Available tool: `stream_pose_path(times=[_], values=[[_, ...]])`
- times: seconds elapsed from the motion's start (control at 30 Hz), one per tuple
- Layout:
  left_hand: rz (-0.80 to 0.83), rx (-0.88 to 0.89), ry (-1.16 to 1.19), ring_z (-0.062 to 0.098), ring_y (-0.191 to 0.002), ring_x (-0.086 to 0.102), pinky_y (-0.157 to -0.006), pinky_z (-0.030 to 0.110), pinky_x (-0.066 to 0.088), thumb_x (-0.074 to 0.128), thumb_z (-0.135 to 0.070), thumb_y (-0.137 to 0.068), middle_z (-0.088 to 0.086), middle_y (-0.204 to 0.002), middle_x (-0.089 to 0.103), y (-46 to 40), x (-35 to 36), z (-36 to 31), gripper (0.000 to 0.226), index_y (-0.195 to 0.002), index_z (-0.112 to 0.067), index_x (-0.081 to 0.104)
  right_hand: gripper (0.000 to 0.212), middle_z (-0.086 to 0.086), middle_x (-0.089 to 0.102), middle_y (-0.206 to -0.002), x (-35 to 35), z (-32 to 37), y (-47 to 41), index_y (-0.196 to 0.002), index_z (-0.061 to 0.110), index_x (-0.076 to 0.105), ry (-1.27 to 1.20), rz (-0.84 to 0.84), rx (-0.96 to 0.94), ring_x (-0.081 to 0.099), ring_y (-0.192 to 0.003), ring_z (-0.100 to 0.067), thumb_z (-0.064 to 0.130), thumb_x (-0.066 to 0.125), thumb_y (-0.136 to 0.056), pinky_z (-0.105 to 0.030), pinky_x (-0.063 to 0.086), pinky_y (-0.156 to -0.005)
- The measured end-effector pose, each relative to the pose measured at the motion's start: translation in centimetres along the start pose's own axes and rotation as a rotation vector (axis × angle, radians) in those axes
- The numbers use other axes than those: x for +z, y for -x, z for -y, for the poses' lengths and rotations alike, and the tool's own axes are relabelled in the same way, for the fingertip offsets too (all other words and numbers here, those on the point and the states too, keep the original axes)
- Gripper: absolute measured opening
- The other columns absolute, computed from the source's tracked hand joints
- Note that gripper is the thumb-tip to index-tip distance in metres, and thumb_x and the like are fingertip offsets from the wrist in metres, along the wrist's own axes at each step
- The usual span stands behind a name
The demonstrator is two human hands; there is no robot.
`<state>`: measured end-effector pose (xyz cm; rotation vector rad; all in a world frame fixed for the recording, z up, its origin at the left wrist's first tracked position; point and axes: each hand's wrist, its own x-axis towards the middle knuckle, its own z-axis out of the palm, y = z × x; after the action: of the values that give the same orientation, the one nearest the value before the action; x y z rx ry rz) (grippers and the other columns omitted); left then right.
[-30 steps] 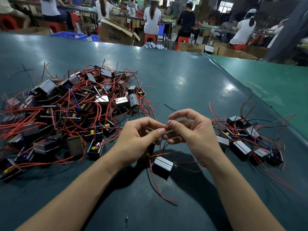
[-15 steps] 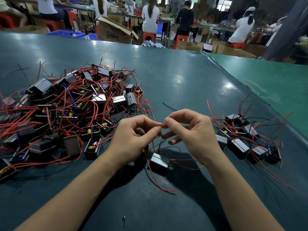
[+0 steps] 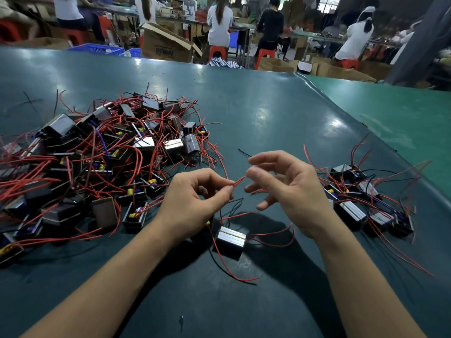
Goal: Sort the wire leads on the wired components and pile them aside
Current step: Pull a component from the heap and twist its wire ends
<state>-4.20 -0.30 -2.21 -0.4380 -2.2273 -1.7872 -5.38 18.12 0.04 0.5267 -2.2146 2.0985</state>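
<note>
Background carton — print unreadable

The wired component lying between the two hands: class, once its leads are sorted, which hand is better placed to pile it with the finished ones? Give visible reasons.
Probably the right hand. The smaller pile lies on its side, while the left hand pinches the red lead of the component.

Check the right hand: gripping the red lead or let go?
Let go, it seems: the right hand is spread, fingers relaxed; only the left hand pinches the red lead.
</note>
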Motion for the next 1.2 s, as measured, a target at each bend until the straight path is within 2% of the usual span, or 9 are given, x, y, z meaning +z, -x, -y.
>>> stream_pose_path(times=[0.1,0.23,0.4,0.5,0.67,0.8,0.87,1.07,1.2], values=[[0.001,0.005,-0.001,0.036,-0.071,0.064,-0.061,0.036,0.05,0.073,-0.002,-0.082,0.008,-0.073,0.073,0.0,0.0,0.0,0.003,-0.082,-0.005,0.075,0.013,0.004,0.068,-0.072,0.2,-0.4,0.1,-0.081,0.022,0.068,0.159,0.025,-0.057,0.07,-0.072,-0.022,0.011,0.075,-0.083,-0.026,0.052,-0.047],[0.028,0.014,-0.025,0.034,-0.068,0.061,-0.06,0.036,0.048,0.074,-0.003,-0.082,0.008,-0.072,0.072,0.1,0.1,-0.1,0.004,-0.082,-0.006,0.075,0.012,0.011,0.065,-0.072,0.5,-0.8,0.1,-0.079,0.022,0.066,0.419,-0.047,-0.196,0.066,-0.071,-0.016,0.014,0.073,-0.085,-0.032,0.056,-0.049],[0.015,0.031,-0.041,0.033,-0.066,0.06,-0.06,0.036,0.047,0.073,-0.001,-0.082,0.009,-0.071,0.071,0.0,0.1,0.0,0.005,-0.08,-0.006,0.074,0.011,0.009,0.064,-0.073,0.8,-0.8,0.1,-0.08,0.014,0.065,0.586,-0.116,-0.42,0.063,-0.069,-0.011,0.011,0.075,-0.083,-0.013,0.047,-0.055],[0.016,0.025,-0.016,0.035,-0.068,0.062,-0.06,0.037,0.049,0.072,-0.002,-0.083,0.008,-0.071,0.072,-0.1,0.1,0.0,0.005,-0.081,-0.006,0.074,0.015,0.01,0.062,-0.069,1.0,-0.7,0.2,-0.077,0.016,0.062,0.447,-0.107,-0.258,0.062,-0.065,-0.012,0.009,0.073,-0.084,-0.022,0.051,-0.05],[0.022,0.004,0.04,0.032,-0.07,0.067,-0.066,0.036,0.054,0.071,0.002,-0.083,0.006,-0.071,0.072,-0.1,-0.1,0.4,0.01,-0.079,-0.007,0.072,0.013,0.003,0.051,-0.059,0.5,0.4,-0.1,-0.076,0.013,0.057,-0.418,-0.065,0.164,0.054,-0.054,-0.012,0.013,0.069,-0.081,-0.018,0.035,-0.036],[0.005,-0.024,0.071,0.016,-0.067,0.067,-0.065,0.024,0.053,0.071,0.001,-0.084,0.004,-0.069,0.072,-0.2,-0.1,0.4,0.012,-0.077,-0.01,0.071,0.019,-0.001,0.061,-0.066,-0.4,0.2,-0.1,-0.087,0.011,0.064,-0.199,-0.063,0.107,0.061,-0.057,-0.014,0.024,0.072,-0.075,-0.021,0.042,-0.038],[0.006,-0.035,0.077,0.018,-0.067,0.067,-0.066,0.028,0.053,0.071,0.001,-0.084,0.003,-0.069,0.072,-0.2,0.0,0.5,0.012,-0.077,-0.01,0.07,0.025,-0.002,0.068,-0.073,0.1,-0.4,-0.1,-0.095,0.012,0.066,-0.107,0.003,0.147,0.067,-0.066,-0.018,0.024,0.073,-0.075,-0.023,0.048,-0.043],[0.006,-0.046,0.069,0.035,-0.072,0.067,-0.067,0.042,0.055,0.07,-0.001,-0.085,0.003,-0.069,0.072,-0.2,-0.1,0.4,0.011,-0.078,-0.009,0.07,0.007,-0.005,0.072,-0.079,0.5,-0.5,0.0,-0.087,0.015,0.07,-0.115,0.039,0.078,0.071,-0.074,-0.02,0.009,0.071,-0.085,-0.025,0.054,-0.051],[0.015,-0.05,0.089,0.026,-0.065,0.066,-0.063,0.04,0.054,0.07,-0.003,-0.085,0.003,-0.067,0.071,-0.1,-0.1,0.2,0.009,-0.077,-0.007,0.069,0.007,-0.009,0.073,-0.076,0.9,-0.4,0.1,-0.085,0.014,0.071,-0.104,0.04,0.048,0.071,-0.073,-0.018,0.006,0.069,-0.086,-0.024,0.054,-0.052]])
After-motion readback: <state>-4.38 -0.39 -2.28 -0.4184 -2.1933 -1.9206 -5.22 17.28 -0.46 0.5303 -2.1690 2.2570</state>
